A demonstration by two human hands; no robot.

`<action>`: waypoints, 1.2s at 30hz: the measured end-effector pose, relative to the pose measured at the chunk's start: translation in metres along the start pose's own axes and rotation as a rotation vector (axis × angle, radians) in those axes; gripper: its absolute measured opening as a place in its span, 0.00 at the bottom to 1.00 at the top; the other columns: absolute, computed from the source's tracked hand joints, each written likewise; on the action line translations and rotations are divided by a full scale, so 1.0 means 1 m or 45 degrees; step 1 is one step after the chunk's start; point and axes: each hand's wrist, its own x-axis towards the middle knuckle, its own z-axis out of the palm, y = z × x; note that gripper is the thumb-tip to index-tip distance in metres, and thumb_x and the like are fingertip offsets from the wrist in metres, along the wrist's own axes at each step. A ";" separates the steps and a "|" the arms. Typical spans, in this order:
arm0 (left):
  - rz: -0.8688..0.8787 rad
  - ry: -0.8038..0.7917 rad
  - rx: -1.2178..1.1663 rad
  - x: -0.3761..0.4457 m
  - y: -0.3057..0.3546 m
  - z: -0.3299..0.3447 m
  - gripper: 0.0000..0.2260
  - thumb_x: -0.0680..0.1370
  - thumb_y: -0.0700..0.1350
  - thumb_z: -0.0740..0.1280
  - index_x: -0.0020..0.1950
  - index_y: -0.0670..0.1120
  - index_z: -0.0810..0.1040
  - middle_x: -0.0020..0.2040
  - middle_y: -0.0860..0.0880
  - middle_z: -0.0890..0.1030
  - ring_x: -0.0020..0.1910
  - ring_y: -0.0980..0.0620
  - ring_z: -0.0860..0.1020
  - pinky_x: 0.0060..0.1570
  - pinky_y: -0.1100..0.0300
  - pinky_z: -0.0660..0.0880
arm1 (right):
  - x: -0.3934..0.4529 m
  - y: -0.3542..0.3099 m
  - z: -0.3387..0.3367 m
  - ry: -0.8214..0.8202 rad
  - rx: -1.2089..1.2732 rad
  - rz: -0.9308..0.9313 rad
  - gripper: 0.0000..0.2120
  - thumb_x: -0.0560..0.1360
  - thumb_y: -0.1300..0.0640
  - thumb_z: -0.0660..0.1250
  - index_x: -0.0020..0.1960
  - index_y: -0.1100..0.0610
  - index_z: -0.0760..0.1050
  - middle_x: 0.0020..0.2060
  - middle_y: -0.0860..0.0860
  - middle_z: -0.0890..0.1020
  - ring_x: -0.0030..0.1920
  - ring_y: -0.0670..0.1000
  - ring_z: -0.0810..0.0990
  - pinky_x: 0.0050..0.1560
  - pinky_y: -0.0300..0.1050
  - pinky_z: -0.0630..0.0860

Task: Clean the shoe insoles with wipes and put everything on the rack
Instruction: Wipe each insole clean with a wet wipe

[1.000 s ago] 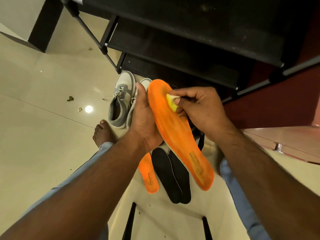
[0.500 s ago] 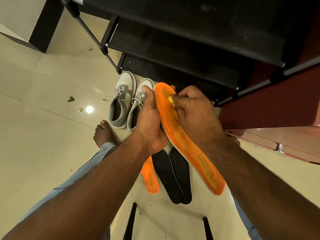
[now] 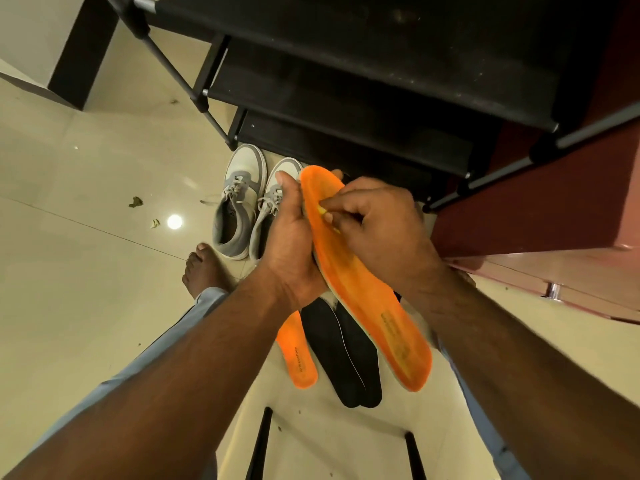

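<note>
My left hand (image 3: 289, 244) grips the toe half of a long orange insole (image 3: 367, 289) from its left side, holding it tilted above the floor. My right hand (image 3: 372, 223) presses a small yellowish wipe (image 3: 323, 213) against the insole's upper part; most of the wipe is hidden under my fingers. On the floor below lie a second orange insole (image 3: 299, 358) and two black insoles (image 3: 346, 351) side by side. A pair of grey and white sneakers (image 3: 242, 202) stands in front of the black shoe rack (image 3: 346, 81).
My bare left foot (image 3: 204, 268) rests on the cream tiled floor beside the sneakers. A dark red cabinet (image 3: 540, 202) stands at the right. Small scraps of debris (image 3: 135, 201) lie on the tiles at the left. Black chair legs (image 3: 259, 445) show at the bottom.
My right hand has slid down along the orange insole with the wipe, now covering most of it. The insole has shifted slightly right and its heel has swung outward.
</note>
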 end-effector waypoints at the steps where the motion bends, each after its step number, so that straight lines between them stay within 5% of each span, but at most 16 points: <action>1: 0.006 -0.002 -0.017 0.001 0.003 -0.002 0.39 0.76 0.73 0.43 0.75 0.49 0.69 0.68 0.42 0.77 0.63 0.42 0.79 0.58 0.45 0.79 | -0.001 -0.005 0.000 -0.085 0.119 -0.022 0.08 0.72 0.63 0.70 0.51 0.57 0.83 0.46 0.50 0.83 0.50 0.49 0.79 0.55 0.48 0.76; 3: 0.005 -0.012 -0.037 0.001 0.008 -0.005 0.40 0.76 0.74 0.43 0.76 0.49 0.67 0.70 0.40 0.75 0.64 0.41 0.78 0.58 0.45 0.79 | -0.004 -0.010 0.003 -0.137 0.219 -0.078 0.07 0.70 0.64 0.72 0.48 0.57 0.84 0.43 0.49 0.82 0.48 0.48 0.79 0.53 0.44 0.77; 7: 0.005 -0.057 0.000 -0.002 -0.004 0.003 0.34 0.78 0.70 0.43 0.76 0.55 0.67 0.67 0.44 0.78 0.63 0.44 0.79 0.55 0.47 0.80 | 0.002 0.005 0.002 0.166 -0.067 -0.002 0.07 0.74 0.62 0.68 0.50 0.60 0.83 0.45 0.54 0.80 0.46 0.50 0.79 0.49 0.48 0.78; 12: 0.003 -0.098 0.035 -0.003 -0.007 0.006 0.33 0.77 0.69 0.44 0.76 0.57 0.66 0.67 0.47 0.78 0.65 0.45 0.78 0.59 0.47 0.78 | 0.003 0.000 -0.001 0.189 0.048 0.017 0.07 0.73 0.61 0.70 0.51 0.58 0.83 0.47 0.50 0.81 0.47 0.43 0.77 0.51 0.30 0.73; 15: -0.038 -0.117 0.014 -0.003 -0.004 0.002 0.35 0.77 0.71 0.44 0.76 0.54 0.66 0.67 0.44 0.78 0.66 0.43 0.77 0.62 0.46 0.76 | 0.002 -0.003 0.001 0.176 0.069 -0.097 0.08 0.72 0.63 0.70 0.50 0.59 0.83 0.46 0.50 0.81 0.48 0.43 0.78 0.52 0.33 0.74; 19: -0.179 -0.120 0.251 -0.004 -0.010 0.005 0.39 0.76 0.72 0.41 0.67 0.49 0.76 0.60 0.39 0.81 0.59 0.42 0.81 0.58 0.47 0.78 | 0.012 0.018 -0.013 0.218 -0.146 0.143 0.07 0.74 0.61 0.68 0.51 0.57 0.82 0.47 0.49 0.80 0.48 0.44 0.77 0.51 0.35 0.74; 21: -0.158 -0.101 0.239 -0.003 -0.008 0.005 0.38 0.76 0.72 0.41 0.64 0.49 0.77 0.55 0.40 0.84 0.55 0.43 0.83 0.53 0.48 0.80 | 0.012 0.013 -0.015 0.098 -0.032 0.100 0.08 0.73 0.62 0.70 0.51 0.56 0.83 0.47 0.49 0.81 0.48 0.44 0.78 0.52 0.35 0.74; 24: -0.107 -0.046 0.065 -0.002 -0.002 0.001 0.38 0.77 0.72 0.45 0.73 0.48 0.71 0.58 0.41 0.83 0.58 0.43 0.82 0.53 0.48 0.81 | 0.007 -0.002 -0.012 -0.132 0.170 -0.085 0.08 0.70 0.63 0.72 0.48 0.56 0.84 0.44 0.46 0.81 0.48 0.42 0.79 0.54 0.36 0.74; 29: -0.135 -0.096 0.165 -0.003 -0.004 0.001 0.39 0.77 0.72 0.42 0.68 0.46 0.75 0.58 0.39 0.82 0.55 0.42 0.82 0.54 0.47 0.79 | 0.010 0.008 -0.013 0.133 -0.184 -0.007 0.07 0.73 0.62 0.69 0.51 0.57 0.83 0.46 0.50 0.81 0.47 0.47 0.79 0.51 0.42 0.77; 31: -0.153 -0.096 0.141 -0.003 -0.003 0.000 0.39 0.77 0.72 0.42 0.66 0.46 0.77 0.57 0.39 0.83 0.54 0.42 0.83 0.52 0.47 0.80 | 0.010 0.002 -0.019 -0.112 -0.247 -0.076 0.08 0.73 0.62 0.69 0.51 0.56 0.83 0.47 0.49 0.81 0.49 0.48 0.79 0.54 0.45 0.76; 34: -0.154 -0.077 0.060 -0.002 0.003 -0.002 0.39 0.76 0.73 0.43 0.74 0.49 0.70 0.65 0.39 0.79 0.56 0.41 0.82 0.50 0.46 0.81 | 0.010 -0.010 -0.029 -0.713 -0.187 -0.115 0.08 0.73 0.59 0.71 0.51 0.52 0.83 0.45 0.41 0.80 0.49 0.39 0.77 0.55 0.34 0.71; 36: -0.155 -0.073 0.045 -0.001 0.004 -0.002 0.40 0.76 0.73 0.43 0.76 0.50 0.68 0.66 0.40 0.78 0.55 0.42 0.82 0.50 0.46 0.81 | 0.010 -0.003 -0.027 -0.617 -0.261 -0.089 0.08 0.74 0.59 0.69 0.52 0.53 0.82 0.48 0.44 0.81 0.49 0.40 0.77 0.54 0.35 0.71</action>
